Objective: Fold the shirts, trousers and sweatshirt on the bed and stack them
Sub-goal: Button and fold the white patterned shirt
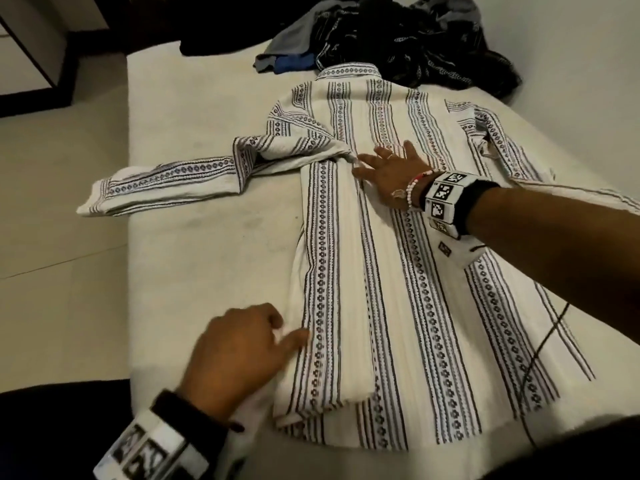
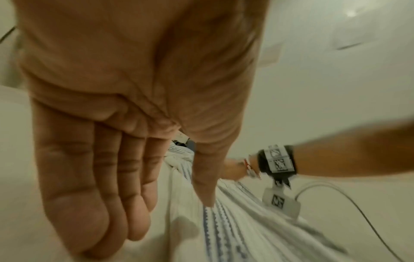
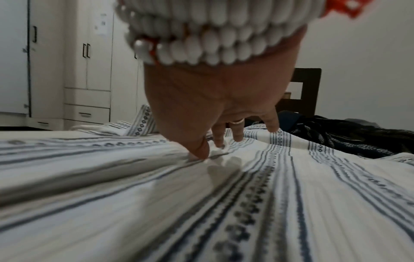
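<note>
1. Left hand [image 1: 239, 351] lies nearest, at the lower left edge of the striped shirt [image 1: 433, 271]; its fingers are straight and relaxed, the thumb touches the fold edge, and it grips nothing.
2. Right hand [image 1: 391, 174] rests farther up the same folded panel, fingers spread flat and pressing the cloth, gripping nothing.
3. The shirt lies flat on the bed [image 1: 194, 265], long axis running away from the person, collar far.
4. The left sleeve [image 1: 166, 181] extends sideways to the left, nearer the left hand; folding it in is the likely next move.
5. Dark clothes [image 1: 408, 43] lie heaped beyond the collar.
</note>
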